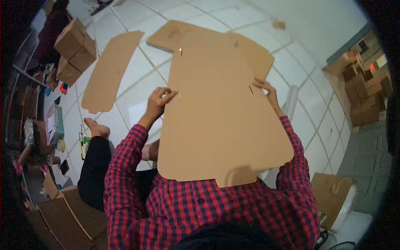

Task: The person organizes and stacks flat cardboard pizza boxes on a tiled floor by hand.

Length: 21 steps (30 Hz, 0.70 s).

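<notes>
A large flat cardboard sheet [216, 121] with rounded near corners, a tab on its near edge and small slits fills the middle of the view. My left hand [158, 101] pinches its left edge beside a slit. On the right edge, my right hand [266, 89] grips the same sheet near another slit, fingers on top. Beyond it, more flat cardboard [171, 34] lies partly hidden under the sheet's far end. A separate long cardboard piece [112, 73] rests on the tiled floor to the left.
Stacked cardboard boxes [76, 50] stand at the back left, near a seated person [52, 31]. A green basket [58, 123], tape and a phone [64, 167] lie at left. More boxes [360, 100] are at right; a plastic-wrapped cardboard stack [333, 198] sits lower right.
</notes>
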Motion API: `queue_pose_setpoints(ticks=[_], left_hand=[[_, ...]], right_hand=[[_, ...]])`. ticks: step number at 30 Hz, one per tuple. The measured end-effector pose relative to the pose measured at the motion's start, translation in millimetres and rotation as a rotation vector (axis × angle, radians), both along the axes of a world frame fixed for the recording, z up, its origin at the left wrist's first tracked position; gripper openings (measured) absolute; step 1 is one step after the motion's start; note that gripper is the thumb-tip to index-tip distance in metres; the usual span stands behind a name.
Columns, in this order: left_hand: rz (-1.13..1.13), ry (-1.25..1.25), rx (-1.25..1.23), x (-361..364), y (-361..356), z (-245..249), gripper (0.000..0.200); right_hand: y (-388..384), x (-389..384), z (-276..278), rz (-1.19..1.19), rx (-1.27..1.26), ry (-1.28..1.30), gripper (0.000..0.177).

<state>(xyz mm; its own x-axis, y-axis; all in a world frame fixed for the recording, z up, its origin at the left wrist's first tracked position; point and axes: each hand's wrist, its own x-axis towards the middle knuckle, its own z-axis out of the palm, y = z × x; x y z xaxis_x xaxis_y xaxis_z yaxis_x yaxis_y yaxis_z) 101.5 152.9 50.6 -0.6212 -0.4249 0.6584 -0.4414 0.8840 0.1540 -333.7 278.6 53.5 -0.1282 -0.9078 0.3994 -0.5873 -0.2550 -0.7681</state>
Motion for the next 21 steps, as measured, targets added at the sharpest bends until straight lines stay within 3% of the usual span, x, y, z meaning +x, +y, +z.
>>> queue_pose_setpoints(ticks=[7, 14, 17, 21], left_hand=[[0.047, -0.052, 0.12, -5, 8, 5, 0.036], [0.076, -0.027, 0.184, -16, -7, 0, 0.04], [0.104, -0.013, 0.135, -23, -17, 3, 0.036], [0.105, 0.031, 0.376, -23, -35, 0, 0.019]], right_hand=[[1, 2, 5, 0.002, 0.061, -0.052, 0.038], [-21, -5, -3, -0.05, 0.036, 0.151, 0.034], [-30, -5, 5, -0.043, 0.017, 0.213, 0.029], [-44, -20, 2, 0.031, 0.035, 0.21, 0.021]])
